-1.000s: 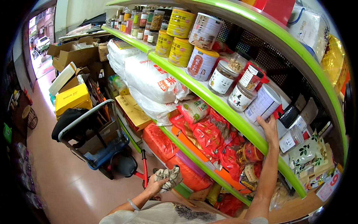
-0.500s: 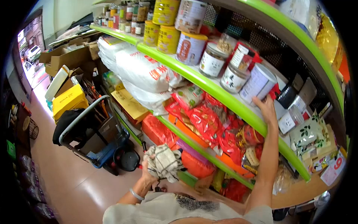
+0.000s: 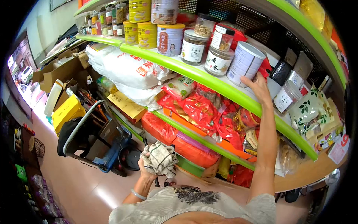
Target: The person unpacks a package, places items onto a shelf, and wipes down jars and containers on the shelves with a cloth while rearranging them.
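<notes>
A crumpled checked cloth (image 3: 159, 158) is held in my left hand (image 3: 146, 170), low in front of my body, its fingers closed round it. My right hand (image 3: 256, 86) reaches up to the green-edged shelf, thumb and fingers at the base of a pale lilac can (image 3: 246, 63), which stands near the shelf's front edge. Left of that can is a glass jar with a white label (image 3: 219, 61), with a smaller jar (image 3: 222, 38) on top. Another labelled jar (image 3: 194, 47) and a can with an orange lid (image 3: 169, 40) stand further left.
Yellow cans (image 3: 147, 35) are stacked on the same shelf. Below lie white sacks (image 3: 123, 69) and red packages (image 3: 199, 112). A cart (image 3: 95, 136) stands on the floor at left, near cardboard boxes (image 3: 59, 72). A clear jar (image 3: 287, 96) leans at the right.
The view has shifted, so the shelf items sit further left. My left hand has raised the cloth, which looks bunched up. My right hand stays at the base of the lilac can.
</notes>
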### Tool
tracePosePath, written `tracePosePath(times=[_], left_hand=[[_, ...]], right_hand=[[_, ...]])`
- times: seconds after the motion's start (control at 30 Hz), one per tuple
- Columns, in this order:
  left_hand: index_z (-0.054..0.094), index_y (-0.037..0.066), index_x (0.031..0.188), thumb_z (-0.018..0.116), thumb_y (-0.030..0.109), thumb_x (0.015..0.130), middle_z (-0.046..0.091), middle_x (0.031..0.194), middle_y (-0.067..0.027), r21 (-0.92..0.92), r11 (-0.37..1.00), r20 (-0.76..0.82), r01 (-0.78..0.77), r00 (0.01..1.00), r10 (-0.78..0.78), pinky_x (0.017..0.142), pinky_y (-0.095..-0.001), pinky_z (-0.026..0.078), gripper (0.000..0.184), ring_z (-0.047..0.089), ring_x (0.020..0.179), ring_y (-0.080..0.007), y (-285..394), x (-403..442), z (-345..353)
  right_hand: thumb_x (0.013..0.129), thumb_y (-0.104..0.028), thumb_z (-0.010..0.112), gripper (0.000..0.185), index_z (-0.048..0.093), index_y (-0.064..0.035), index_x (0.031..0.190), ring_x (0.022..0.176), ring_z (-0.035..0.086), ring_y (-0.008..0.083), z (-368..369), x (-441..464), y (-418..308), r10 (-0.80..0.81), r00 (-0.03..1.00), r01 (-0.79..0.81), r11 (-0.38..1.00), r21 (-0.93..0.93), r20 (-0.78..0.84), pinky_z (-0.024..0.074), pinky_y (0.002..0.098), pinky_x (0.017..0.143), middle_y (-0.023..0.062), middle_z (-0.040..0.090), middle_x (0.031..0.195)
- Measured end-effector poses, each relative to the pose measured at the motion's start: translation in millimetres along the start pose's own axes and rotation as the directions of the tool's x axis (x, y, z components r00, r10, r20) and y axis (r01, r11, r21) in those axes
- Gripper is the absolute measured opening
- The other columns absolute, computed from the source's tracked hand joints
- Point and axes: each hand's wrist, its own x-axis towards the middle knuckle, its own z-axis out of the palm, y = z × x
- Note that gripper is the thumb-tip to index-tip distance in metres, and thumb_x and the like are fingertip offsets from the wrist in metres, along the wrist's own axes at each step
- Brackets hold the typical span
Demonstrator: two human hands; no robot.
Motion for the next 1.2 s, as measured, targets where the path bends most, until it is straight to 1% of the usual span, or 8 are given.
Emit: tracePosePath(times=[0.1,0.33,0.47,0.53,0.63,0.87,1.0,1.2], left_hand=[[0.047,0.003,0.122,0.045,0.04,0.081,0.054,0.118,-0.0149,0.177,0.984,-0.007,-0.011,1.0,0.013,0.094,-0.0446,0.041,0.056,0.053,0.107,-0.0313,-2,3,-7],[0.043,0.001,0.126,0.036,0.07,0.079,0.045,0.129,-0.0188,-0.087,0.989,0.088,0.118,0.99,-0.11,0.098,-0.0488,0.035,0.085,0.046,0.115,-0.0361,-3,-3,11],[0.054,-0.002,0.103,0.043,0.055,0.085,0.057,0.108,-0.0233,-0.006,0.991,-0.056,0.134,0.989,-0.134,0.091,-0.046,0.043,0.061,0.057,0.1,-0.0359,-11,9,2],[0.057,-0.001,0.091,0.049,0.041,0.085,0.062,0.095,-0.0179,0.279,0.96,-0.049,0.032,0.999,-0.019,0.081,-0.0381,0.049,0.042,0.062,0.086,-0.0285,-14,8,21],[0.059,0.001,0.075,0.052,0.03,0.083,0.062,0.075,-0.0057,0.549,0.813,0.062,-0.192,0.98,0.189,0.062,-0.0259,0.047,0.031,0.06,0.065,-0.0132,-9,12,50],[0.061,-0.006,0.079,0.053,0.029,0.079,0.064,0.078,-0.0117,0.726,0.322,0.467,-0.608,0.779,0.418,0.067,-0.0284,0.048,0.036,0.058,0.066,-0.0152,16,21,135],[0.058,-0.003,0.072,0.048,0.028,0.081,0.057,0.064,-0.0035,0.705,0.412,0.435,-0.578,0.81,0.392,0.052,-0.0225,0.041,0.034,0.052,0.055,-0.0108,12,13,143],[0.055,0.001,0.072,0.051,0.025,0.083,0.05,0.066,0.0032,0.734,0.485,0.42,-0.475,0.879,0.226,0.056,-0.0199,0.035,0.027,0.044,0.062,-0.0046,-24,18,124]], right_hand=[[0.069,-0.034,0.074,0.07,0.045,0.0084,0.117,0.103,0.054,0.0227,-2,4,11,0.005,0.999,-0.011,0.994,-0.109,-0.048,0.0395,0.0337,0.092,0.0175,0.056,0.112],[0.058,-0.047,0.077,0.089,0.042,0.0098,0.116,0.106,0.053,0.0295,2,5,0,-0.034,0.994,0.034,0.999,-0.006,-0.104,0.0401,0.0362,0.092,0.0231,0.054,0.112],[0.056,-0.049,0.078,0.094,0.039,0.0101,0.118,0.106,0.053,0.0303,5,9,-2,-0.108,0.988,0.091,0.983,-0.157,-0.106,0.0398,0.0363,0.093,0.0236,0.053,0.113],[0.055,-0.05,0.077,0.095,0.038,0.0106,0.117,0.107,0.053,0.0328,4,14,5,-0.128,0.984,0.101,0.973,-0.207,-0.12,0.0401,0.0374,0.093,0.0252,0.052,0.113],[0.057,-0.049,0.076,0.089,0.041,0.0133,0.11,0.105,0.053,0.0378,6,11,5,-0.073,0.989,0.046,0.978,-0.205,-0.127,0.0411,0.04,0.091,0.0294,0.051,0.112],[0.055,-0.04,0.078,0.089,0.037,0.0158,0.11,0.106,0.049,0.0406,0,-2,-5,-0.039,0.959,-0.032,0.969,-0.245,-0.281,0.0388,0.0412,0.092,0.0315,0.049,0.109],[0.055,-0.038,0.079,0.105,0.022,0.0154,0.125,0.115,0.038,0.0433,5,-8,-11,-0.124,0.911,0.007,0.959,-0.284,-0.394,0.0306,0.0454,0.098,0.0348,0.038,0.12],[0.056,-0.042,0.081,0.118,0.008,0.0083,0.134,0.116,0.033,0.0458,10,-6,-15,-0.458,0.756,0.305,0.878,-0.369,-0.467,0.0282,0.0484,0.099,0.0355,0.032,0.125]])
